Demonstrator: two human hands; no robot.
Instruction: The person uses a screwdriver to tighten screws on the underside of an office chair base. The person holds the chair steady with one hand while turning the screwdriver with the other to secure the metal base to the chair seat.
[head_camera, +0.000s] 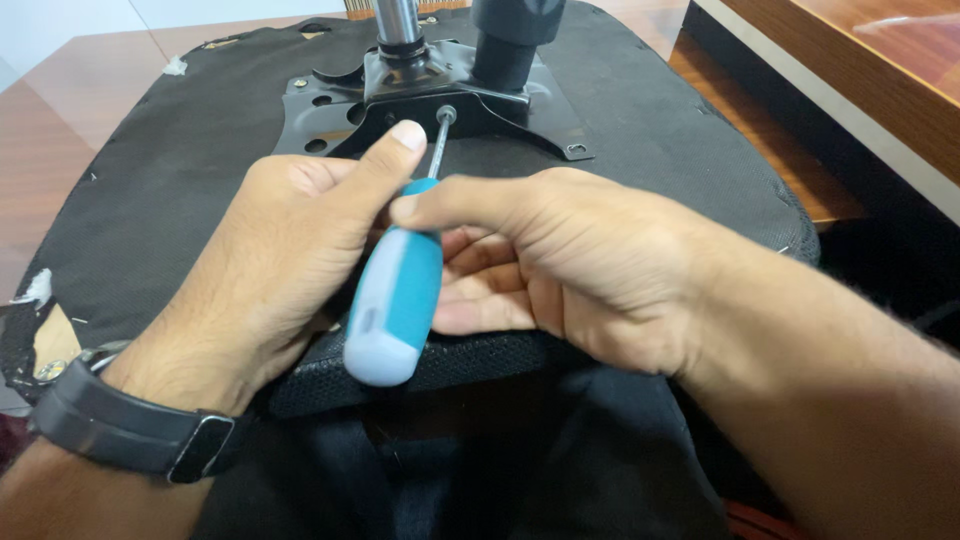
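Observation:
A screwdriver (397, 300) with a teal and white handle points away from me, its metal shaft tip set on a screw (446, 114) in the black metal mounting plate (330, 105) of an upturned chair seat (160, 200). My left hand (280, 265) wraps the handle from the left, thumb pressed up near the shaft. From the right, my right hand (560, 265) lies with its thumb on top of the handle and its fingers curled beneath. A dark watch sits on my left wrist.
The chair's gas cylinder (400, 30) and a black post (510, 45) rise from the plate at the top. The seat's black fabric underside has torn edges at the left. A wooden desk edge (850, 90) runs along the right, over reddish wood flooring.

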